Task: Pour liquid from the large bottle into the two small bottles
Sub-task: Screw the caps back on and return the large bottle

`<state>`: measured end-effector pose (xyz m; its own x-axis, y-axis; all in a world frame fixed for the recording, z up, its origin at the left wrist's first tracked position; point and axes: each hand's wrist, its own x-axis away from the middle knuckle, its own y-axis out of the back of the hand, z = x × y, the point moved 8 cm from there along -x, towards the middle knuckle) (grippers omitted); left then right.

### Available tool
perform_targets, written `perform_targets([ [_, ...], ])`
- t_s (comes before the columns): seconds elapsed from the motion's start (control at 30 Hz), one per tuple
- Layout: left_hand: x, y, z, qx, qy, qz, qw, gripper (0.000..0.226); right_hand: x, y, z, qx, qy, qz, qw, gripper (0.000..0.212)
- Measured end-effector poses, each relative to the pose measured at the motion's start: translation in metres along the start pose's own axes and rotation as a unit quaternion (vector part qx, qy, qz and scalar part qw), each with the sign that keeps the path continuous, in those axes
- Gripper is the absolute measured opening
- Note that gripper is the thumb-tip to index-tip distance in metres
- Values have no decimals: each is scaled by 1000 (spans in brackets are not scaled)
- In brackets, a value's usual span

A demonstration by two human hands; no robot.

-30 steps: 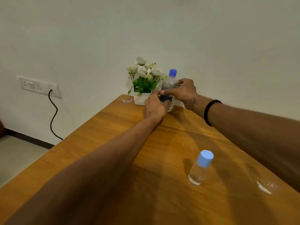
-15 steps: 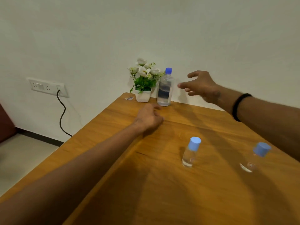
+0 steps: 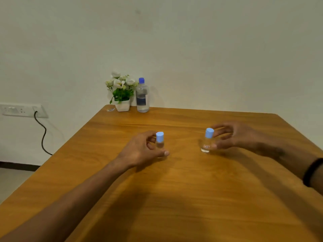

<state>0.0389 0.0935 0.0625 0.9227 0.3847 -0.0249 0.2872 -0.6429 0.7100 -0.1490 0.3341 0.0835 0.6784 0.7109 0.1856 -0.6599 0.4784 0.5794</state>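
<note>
Sitting on the wall, far left: a white socket strip [image 3: 21, 110]; its left end is cut off by the picture edge; a black cord [image 3: 42, 135] hangs down from it and goes behind the table
Back corner of the table: a white pot of flowers [image 3: 122, 96]; the large bottle [image 3: 142, 96] stands upright just beside it on the right, blue cap on, partly full of clear liquid; its dark label is too small to read
Tiny thing left of the pot: a small flat scrap [image 3: 110, 110]; I cannot tell what it is
Left hand [image 3: 142, 151]: fingers and thumb curled round the left small bottle [image 3: 160, 144]; the hand hides most of the glass; the light blue cap sticks out on top
Right small bottle [image 3: 207, 140]: upright on the table, light blue cap on, a little red label that is too blurry to read
Right hand [image 3: 234, 137]: blurry; fingers curled round the cap and thumb by the glass of the right small bottle, holding it
Right wrist: a black band [image 3: 312, 172]; the arm is cut off at the picture edge
Table [image 3: 174, 198]: brown wood with grain lines; soft arm shadows on it
Room: plain pale wall [image 3: 192, 49]; a bit of grey floor [image 3: 12, 182] at the far left
</note>
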Motion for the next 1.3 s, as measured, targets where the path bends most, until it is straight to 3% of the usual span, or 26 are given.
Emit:
perform_targets([
  [0.1, 2, -6, -1, 36, -8, -52, 998, 35, -2, -16, -1, -28, 33, -53, 998, 51],
  [0.2, 0, -8, -7, 52, -13, -82, 995, 30, -10, -18, -5, -59, 70, -87, 992, 24],
  [0.47, -71, -44, -83, 49, -74, -73, 993, 28, -22, 38, -26, -89, 70, -124, 986, 27],
  [0.63, -157, -103, -153, 99, -116, -59, 987, 30, -35, 133, -68, -95, 47, -226, 968, 32],
  [0.77, -226, -154, -202, 156, -121, -72, 978, 54, -55, 207, -111, -87, 35, -320, 943, 36],
  [0.87, -272, -194, -223, 168, -121, -72, 976, 51, -75, 244, -146, -79, 24, -368, 926, 42],
  [1.1, -343, -256, -246, 148, -118, -71, 979, 46, -122, 271, -194, -73, 23, -383, 921, 39],
  [1.3, -365, -274, -251, 156, -114, -95, 977, 37, -135, 272, -197, -58, 44, -390, 918, 29],
])
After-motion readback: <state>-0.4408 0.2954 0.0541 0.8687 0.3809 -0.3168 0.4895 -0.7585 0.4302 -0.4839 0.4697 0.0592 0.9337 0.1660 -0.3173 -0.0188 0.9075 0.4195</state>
